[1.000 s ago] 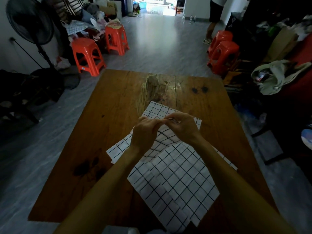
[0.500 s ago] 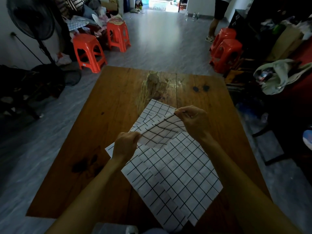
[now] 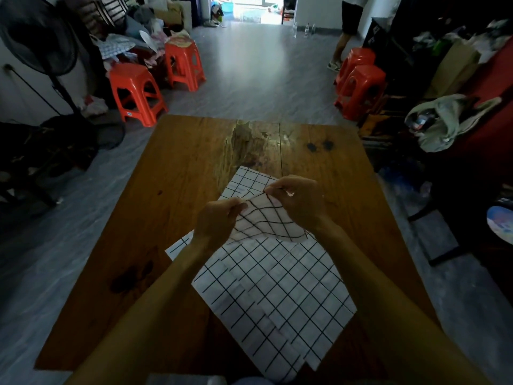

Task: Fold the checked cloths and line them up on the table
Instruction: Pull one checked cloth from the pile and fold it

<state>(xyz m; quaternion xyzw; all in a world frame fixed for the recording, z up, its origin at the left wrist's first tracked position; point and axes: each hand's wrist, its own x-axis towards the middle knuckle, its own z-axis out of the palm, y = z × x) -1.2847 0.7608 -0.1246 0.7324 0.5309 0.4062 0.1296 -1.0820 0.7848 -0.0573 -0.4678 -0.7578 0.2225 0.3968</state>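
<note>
- Head view: both hands are raised over the wooden table (image 3: 172, 173), sharing one lifted checked cloth (image 3: 266, 220) between them.
- Left hand (image 3: 215, 222) has its fingers curled round the cloth's left edge, pinching it shut against the thumb.
- Right hand (image 3: 298, 201) pinches the top corner between thumb and fingertips; the other fingers are curled in.
- That cloth hangs slack and a bit blurred between the two grips, above the stack of checked cloths (image 3: 277, 295), which lies fanned on the table at a slant, with one more cloth corner (image 3: 249, 179) showing beyond the hands.
- Step in hand, as I judge it: separating the top cloth and finding its corners for the first fold.
- To do it well, slide each pinch out to a true corner, pull the edge gently taut so the grid lines run straight, and lift clear so the cloth beneath does not drag along.
- Match corners using the printed squares as a guide, then crease on bare table beside the stack.
- Risk: thin fabric clings, so two layers may come up together.
</note>
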